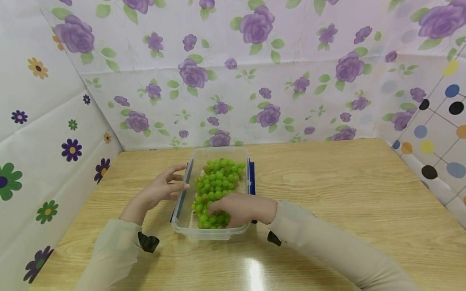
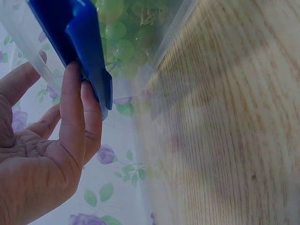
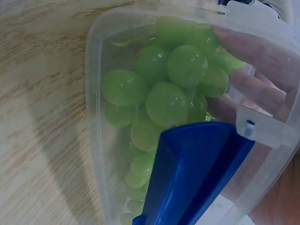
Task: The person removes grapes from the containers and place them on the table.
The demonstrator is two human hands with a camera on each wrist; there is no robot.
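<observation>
A clear plastic container (image 1: 202,232) with blue side latches stands on the table, its top uncovered. Inside lies a large bunch of green grapes (image 1: 218,176), stretching along most of its length. My right hand (image 1: 238,207) reaches over the right wall and grips the near end of the bunch, fingers curled among the grapes. Through the wall, the right wrist view shows those fingers (image 3: 262,89) beside the grapes (image 3: 166,103). My left hand (image 1: 160,189) is at the left rim with fingers spread. In the left wrist view, its fingertips touch the blue latch (image 2: 86,42).
The wooden table (image 1: 327,194) extends to both sides of the container. Behind it rises a wall covering (image 1: 233,101) with purple flowers; patterned coverings also flank the left and right. A second blue latch (image 1: 252,178) hangs out from the container's right side. Each wrist carries a black device (image 1: 148,242).
</observation>
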